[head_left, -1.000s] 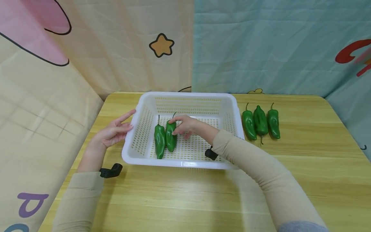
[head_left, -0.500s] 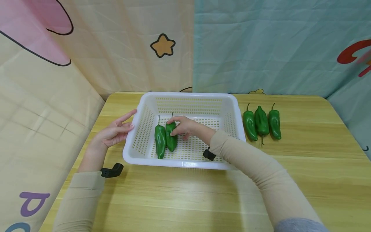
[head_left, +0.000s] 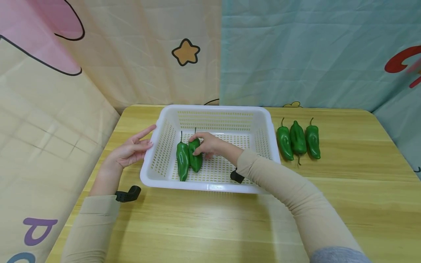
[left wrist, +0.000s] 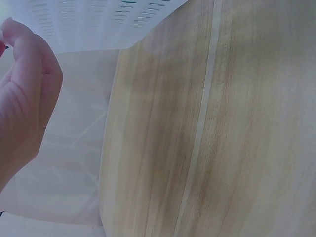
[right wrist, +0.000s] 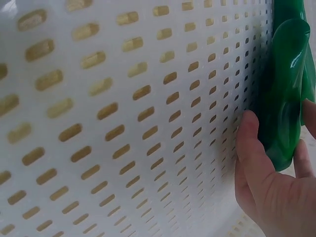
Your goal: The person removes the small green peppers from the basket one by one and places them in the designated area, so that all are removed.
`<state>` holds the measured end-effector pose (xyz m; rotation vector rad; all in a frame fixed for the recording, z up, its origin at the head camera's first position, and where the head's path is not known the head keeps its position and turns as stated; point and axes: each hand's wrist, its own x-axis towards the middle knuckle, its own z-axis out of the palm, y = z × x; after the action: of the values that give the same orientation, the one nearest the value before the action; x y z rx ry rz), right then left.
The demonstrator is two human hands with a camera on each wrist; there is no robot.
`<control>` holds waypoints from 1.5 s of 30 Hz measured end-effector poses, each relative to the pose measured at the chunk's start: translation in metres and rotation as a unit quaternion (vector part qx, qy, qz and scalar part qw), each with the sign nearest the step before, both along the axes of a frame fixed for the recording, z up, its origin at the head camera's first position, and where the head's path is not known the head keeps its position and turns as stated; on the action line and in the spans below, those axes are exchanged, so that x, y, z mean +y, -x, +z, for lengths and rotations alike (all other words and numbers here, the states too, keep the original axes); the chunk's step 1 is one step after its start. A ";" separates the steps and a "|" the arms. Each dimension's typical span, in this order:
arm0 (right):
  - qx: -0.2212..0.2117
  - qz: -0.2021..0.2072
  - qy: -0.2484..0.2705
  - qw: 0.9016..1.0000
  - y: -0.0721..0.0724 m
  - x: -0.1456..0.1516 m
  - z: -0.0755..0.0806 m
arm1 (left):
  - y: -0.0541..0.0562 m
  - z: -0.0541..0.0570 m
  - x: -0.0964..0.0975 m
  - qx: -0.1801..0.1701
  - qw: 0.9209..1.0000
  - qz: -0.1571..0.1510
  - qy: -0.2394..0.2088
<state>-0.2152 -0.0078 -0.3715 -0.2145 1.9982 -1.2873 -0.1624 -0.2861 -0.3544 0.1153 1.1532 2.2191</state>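
Note:
My right hand [head_left: 213, 143] reaches into a white plastic basket [head_left: 210, 187] and grips a glossy green pepper [head_left: 196, 163] near its stem end, thumb and fingers on its two sides. Beside that one, on its left, lies another green pepper [head_left: 182, 160], stem pointing away. In the right wrist view the held pepper [right wrist: 284, 103] stands close along the perforated basket floor [right wrist: 148, 113]. At the basket's left side my left hand [head_left: 131, 150] has its fingers extended, fingertips right at the rim. The left wrist view catches only part of that hand [left wrist: 29, 84] below the basket wall [left wrist: 94, 24].
Three more green peppers [head_left: 298, 140] lie in a row on the wooden table [head_left: 184, 226], right of the basket. Printed curtains [head_left: 279, 54] hang behind the table and at both sides. A black wrist camera [head_left: 129, 194] sits on the left wrist.
The right thumb and fingers have closed round the right pepper, and its stem end has shifted slightly left toward its neighbour. The left hand has stayed at the rim.

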 end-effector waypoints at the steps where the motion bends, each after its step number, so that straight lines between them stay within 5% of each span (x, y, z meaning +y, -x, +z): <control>1: 0.002 -0.001 0.000 1.000 0.000 0.000 0.000 | 0.000 0.000 0.000 0.000 1.000 0.000 0.000; 45: -0.008 -0.011 0.028 1.000 0.005 0.009 0.006 | 0.001 0.004 0.000 -0.010 1.000 0.001 0.013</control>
<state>-0.2207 0.0008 -0.3660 -0.2083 1.9568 -1.3560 -0.1630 -0.2858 -0.3507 0.0802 1.1713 2.2007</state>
